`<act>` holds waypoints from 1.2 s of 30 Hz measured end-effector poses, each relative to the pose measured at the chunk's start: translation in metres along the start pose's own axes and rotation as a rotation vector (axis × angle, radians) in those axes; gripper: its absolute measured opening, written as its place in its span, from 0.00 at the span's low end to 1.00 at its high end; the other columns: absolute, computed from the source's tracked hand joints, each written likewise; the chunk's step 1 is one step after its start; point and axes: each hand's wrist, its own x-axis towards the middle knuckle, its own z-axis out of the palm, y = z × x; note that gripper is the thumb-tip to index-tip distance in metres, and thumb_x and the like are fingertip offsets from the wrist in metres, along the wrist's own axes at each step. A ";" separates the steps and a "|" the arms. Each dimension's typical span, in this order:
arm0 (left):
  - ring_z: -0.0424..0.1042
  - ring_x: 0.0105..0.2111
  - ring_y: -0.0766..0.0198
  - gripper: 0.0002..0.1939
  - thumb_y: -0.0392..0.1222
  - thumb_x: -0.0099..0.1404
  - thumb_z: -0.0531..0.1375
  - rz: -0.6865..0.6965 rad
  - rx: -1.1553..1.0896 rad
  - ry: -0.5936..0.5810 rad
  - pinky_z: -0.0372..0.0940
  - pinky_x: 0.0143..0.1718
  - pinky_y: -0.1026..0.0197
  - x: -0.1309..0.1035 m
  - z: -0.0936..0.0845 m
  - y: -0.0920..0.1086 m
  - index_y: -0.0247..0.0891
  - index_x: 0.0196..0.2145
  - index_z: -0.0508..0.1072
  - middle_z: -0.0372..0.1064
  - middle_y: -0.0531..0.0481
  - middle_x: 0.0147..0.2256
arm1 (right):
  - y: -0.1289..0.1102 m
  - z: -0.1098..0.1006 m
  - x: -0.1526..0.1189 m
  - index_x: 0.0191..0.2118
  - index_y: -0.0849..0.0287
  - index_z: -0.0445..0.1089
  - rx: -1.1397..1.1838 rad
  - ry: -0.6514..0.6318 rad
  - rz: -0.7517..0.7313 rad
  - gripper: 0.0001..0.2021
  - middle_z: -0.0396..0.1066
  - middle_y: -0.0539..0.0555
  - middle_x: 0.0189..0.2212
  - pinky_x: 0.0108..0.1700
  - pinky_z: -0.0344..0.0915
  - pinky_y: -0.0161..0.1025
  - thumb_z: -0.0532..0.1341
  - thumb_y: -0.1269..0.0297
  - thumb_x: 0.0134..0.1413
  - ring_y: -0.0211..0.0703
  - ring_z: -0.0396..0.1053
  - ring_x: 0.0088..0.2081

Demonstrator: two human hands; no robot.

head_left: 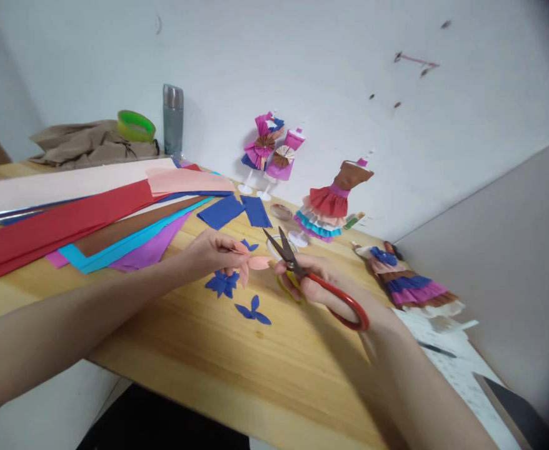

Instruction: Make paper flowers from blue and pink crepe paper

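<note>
My left hand (216,251) pinches a peach paper flower cutout (257,263) with several pointed petals, held just above the table. In my right hand (314,275) is a pair of scissors (337,294) with red handles. Its dark blades stand apart and point up and to the left. The fingertips of that hand are close to the tip of one peach petal; whether they touch it I cannot tell. A yellow curved piece (287,290) shows under the right fingers. Beneath the left hand lie blue petal cutouts (222,284), with a blue three-petal cutout (254,311) nearer me.
Strips of coloured paper (68,228) spread over the left side. Blue paper rectangles (221,212) lie behind my hands. Small dress forms (340,194) stand along the wall. A ruffled doll dress (408,281) lies right, a bottle (173,122) and green tape roll (136,127) back left.
</note>
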 end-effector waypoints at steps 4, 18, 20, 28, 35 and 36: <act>0.69 0.22 0.71 0.12 0.44 0.59 0.64 -0.004 -0.058 0.001 0.61 0.23 0.70 0.000 0.000 0.002 0.32 0.25 0.76 0.77 0.46 0.24 | 0.001 -0.004 0.001 0.44 0.61 0.68 -0.026 -0.061 -0.015 0.31 0.63 0.51 0.29 0.33 0.58 0.39 0.57 0.34 0.53 0.38 0.60 0.30; 0.69 0.22 0.70 0.11 0.43 0.58 0.65 -0.004 -0.080 0.019 0.61 0.23 0.69 -0.001 0.001 0.002 0.32 0.24 0.76 0.77 0.46 0.24 | 0.007 0.003 0.001 0.41 0.61 0.69 0.082 0.063 0.078 0.23 0.61 0.48 0.24 0.28 0.57 0.36 0.61 0.43 0.56 0.35 0.59 0.24; 0.68 0.22 0.70 0.12 0.44 0.58 0.65 0.002 -0.109 0.024 0.61 0.24 0.70 0.000 -0.001 0.000 0.32 0.24 0.76 0.77 0.46 0.24 | 0.007 0.001 0.000 0.41 0.62 0.69 0.086 0.040 0.085 0.24 0.62 0.48 0.24 0.28 0.57 0.36 0.61 0.42 0.56 0.34 0.60 0.24; 0.67 0.23 0.71 0.13 0.45 0.60 0.65 0.028 -0.164 0.019 0.60 0.25 0.69 0.003 -0.007 -0.009 0.31 0.26 0.79 0.77 0.45 0.26 | 0.005 0.001 0.000 0.41 0.62 0.70 0.102 0.009 0.071 0.27 0.62 0.49 0.25 0.27 0.58 0.35 0.62 0.39 0.53 0.34 0.60 0.24; 0.64 0.21 0.72 0.13 0.45 0.56 0.66 0.014 -0.402 0.055 0.59 0.23 0.68 0.007 -0.008 -0.016 0.32 0.22 0.75 0.73 0.47 0.22 | 0.009 0.007 0.002 0.40 0.61 0.69 0.093 0.008 0.117 0.26 0.64 0.50 0.25 0.28 0.60 0.36 0.63 0.39 0.51 0.35 0.61 0.25; 0.64 0.20 0.72 0.13 0.44 0.56 0.67 0.008 -0.409 0.054 0.58 0.22 0.68 0.008 -0.008 -0.017 0.32 0.22 0.75 0.72 0.48 0.22 | 0.010 0.008 0.003 0.40 0.61 0.69 0.102 0.002 0.123 0.26 0.64 0.49 0.25 0.28 0.60 0.36 0.63 0.39 0.51 0.35 0.61 0.25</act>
